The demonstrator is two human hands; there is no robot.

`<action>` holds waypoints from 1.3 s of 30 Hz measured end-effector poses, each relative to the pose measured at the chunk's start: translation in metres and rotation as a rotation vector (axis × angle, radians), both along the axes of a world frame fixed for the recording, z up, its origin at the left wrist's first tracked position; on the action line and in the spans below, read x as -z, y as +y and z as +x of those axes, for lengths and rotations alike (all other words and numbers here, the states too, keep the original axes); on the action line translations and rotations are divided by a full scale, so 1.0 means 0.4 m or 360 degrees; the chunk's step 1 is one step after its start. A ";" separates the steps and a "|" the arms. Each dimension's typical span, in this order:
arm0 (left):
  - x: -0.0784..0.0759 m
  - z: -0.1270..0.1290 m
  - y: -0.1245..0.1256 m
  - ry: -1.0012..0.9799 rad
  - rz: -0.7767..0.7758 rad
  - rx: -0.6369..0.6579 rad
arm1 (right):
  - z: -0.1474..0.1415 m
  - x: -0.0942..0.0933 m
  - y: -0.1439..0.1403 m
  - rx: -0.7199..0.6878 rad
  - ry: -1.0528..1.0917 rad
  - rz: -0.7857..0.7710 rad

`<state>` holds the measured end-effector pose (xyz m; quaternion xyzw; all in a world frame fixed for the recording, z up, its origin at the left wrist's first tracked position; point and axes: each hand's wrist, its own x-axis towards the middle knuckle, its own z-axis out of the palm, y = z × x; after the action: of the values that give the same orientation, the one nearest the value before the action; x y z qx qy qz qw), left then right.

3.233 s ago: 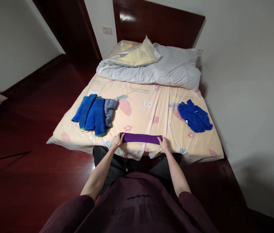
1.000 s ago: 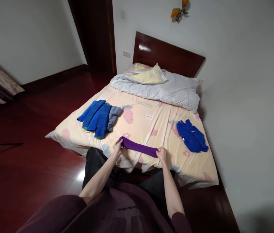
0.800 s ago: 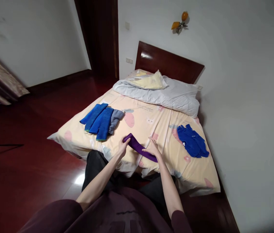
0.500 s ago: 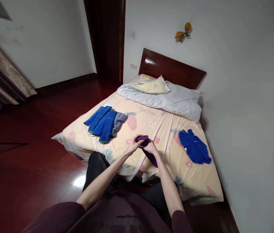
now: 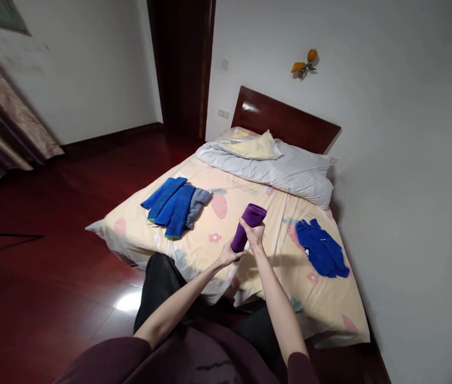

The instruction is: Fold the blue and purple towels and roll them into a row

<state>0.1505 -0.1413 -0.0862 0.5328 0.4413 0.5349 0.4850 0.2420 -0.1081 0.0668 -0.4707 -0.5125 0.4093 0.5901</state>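
A purple rolled-up cloth is held tilted above the near part of the bed, its coiled end pointing up and away from me. My left hand grips the lower end of the roll. Wrapped around its upper middle, on the right side, is my right hand. Several blue rolled cloths lie side by side on the bed to the left, with a grey rolled cloth against them. To the right rests a loose, crumpled heap of blue cloth.
The bed has a peach patterned sheet. A grey-white quilt and a pale yellow cloth lie near the dark headboard. A wall borders the bed's right side. Thin dark legs of a stand show on the floor at left.
The purple cloth has gone from a roll with a hanging tail to a full roll. Both hands have shifted their hold, and the roll now tilts upward, away from me.
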 end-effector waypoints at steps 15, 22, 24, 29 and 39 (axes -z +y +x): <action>0.078 -0.333 0.060 0.0157 -0.0277 -0.0460 | -0.382 -0.016 0.098 -0.0134 0.0207 -0.0052; 0.125 -0.416 0.125 0.0292 -0.0238 -0.0632 | -0.457 -0.002 0.159 -0.0181 0.0078 0.0010; 0.132 -0.436 0.138 0.0281 -0.0207 -0.0629 | -0.473 0.003 0.177 -0.0191 0.0058 0.0035; 0.150 -0.480 0.166 0.0396 -0.0221 -0.0735 | -0.511 0.026 0.207 -0.0192 -0.0030 -0.0076; 0.180 -0.497 0.167 0.0386 -0.0318 -0.0759 | -0.547 0.107 0.236 -0.0290 -0.0088 -0.0161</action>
<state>-0.0485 -0.0746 -0.1581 0.4237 0.6595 0.5200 0.3394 0.0233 -0.0137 0.0241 -0.4625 -0.5479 0.4735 0.5116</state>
